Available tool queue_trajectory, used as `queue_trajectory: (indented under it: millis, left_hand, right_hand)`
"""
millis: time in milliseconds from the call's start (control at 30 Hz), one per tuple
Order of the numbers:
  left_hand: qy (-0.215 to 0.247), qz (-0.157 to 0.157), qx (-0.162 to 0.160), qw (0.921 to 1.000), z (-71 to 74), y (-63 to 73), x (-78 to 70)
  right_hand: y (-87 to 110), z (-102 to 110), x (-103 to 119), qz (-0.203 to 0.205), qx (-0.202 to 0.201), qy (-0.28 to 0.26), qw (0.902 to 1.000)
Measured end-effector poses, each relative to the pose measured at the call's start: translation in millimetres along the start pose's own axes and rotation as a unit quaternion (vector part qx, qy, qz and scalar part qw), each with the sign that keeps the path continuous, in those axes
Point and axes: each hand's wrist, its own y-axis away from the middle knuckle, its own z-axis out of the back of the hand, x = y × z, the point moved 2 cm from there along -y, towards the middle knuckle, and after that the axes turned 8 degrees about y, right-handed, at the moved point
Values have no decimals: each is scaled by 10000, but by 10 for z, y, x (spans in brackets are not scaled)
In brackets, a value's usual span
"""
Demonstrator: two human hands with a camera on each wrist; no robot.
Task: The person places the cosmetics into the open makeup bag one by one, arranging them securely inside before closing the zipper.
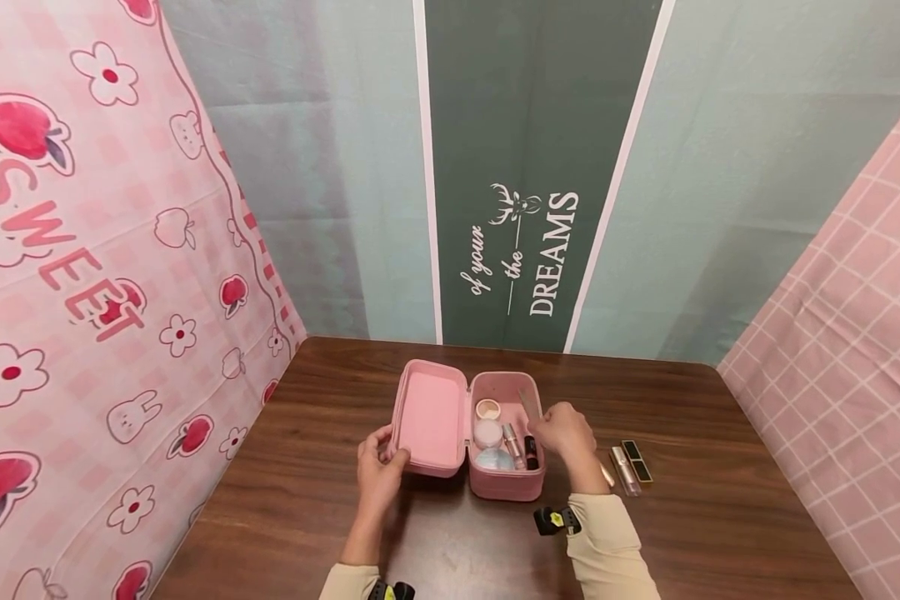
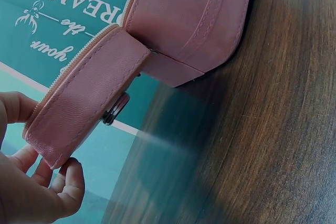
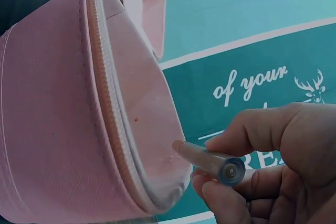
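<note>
right hand point(image 3: 278, 166): thumb and fingers pinch a slim clear-ended tube point(image 3: 207, 162), which is held over the right side of the open pink case point(image 1: 506, 489), tip pointing in across the rim. left hand point(image 1: 378, 475): fingers and thumb grip the outer edge of the lid point(image 1: 431, 408), folded open to the left.

inside the case: a small round compact point(image 1: 487, 409), a pale round jar point(image 1: 487, 433) nearer the front, a pale blue item point(image 1: 495, 460) at the front, a light slim tube point(image 1: 513, 446) and a dark tube point(image 1: 532, 452) beside it. the case's right wall stands beneath the pinched tube; the right hand covers part of that rim.

on the brown table point(image 1: 720, 542), right of the case: a clear-based lipstick point(image 1: 625, 472) just beside a dark gold-edged box point(image 1: 637, 461); another slim item point(image 1: 607, 475) is partly hidden by the right forearm.

writing: back cloth's dark green panel point(image 1: 532, 100) reads "of your / the / dreams", set sideways with a deer head point(image 1: 516, 205). left pink cloth point(image 1: 187, 350) reads "sweet". lettering on the cosmetics too small to read.
</note>
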Motion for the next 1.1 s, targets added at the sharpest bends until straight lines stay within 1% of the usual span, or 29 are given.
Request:
queue_trajectory:
  millis: [233, 400, 533, 767, 1100]
  left_hand:
    - [3, 82, 41, 10000, 1, 18, 13]
    - [42, 149, 6, 9999, 1, 21, 13]
    - [96, 151, 13, 9998, 0, 17, -3]
    - [59, 160, 44, 9998, -2, 16, -9]
    - [150, 165, 21, 9998, -4, 8, -4]
  right_hand:
    - [-67, -57, 48, -112, 118, 122, 9998]
    - [-120, -114, 52, -191, 81, 343, 9992]
    - [-138, -141, 62, -169, -2, 439, 9989]
    - [-112, -138, 81, -89, 43, 437, 9990]
    - [-103, -115, 86, 61, 21, 316, 9995]
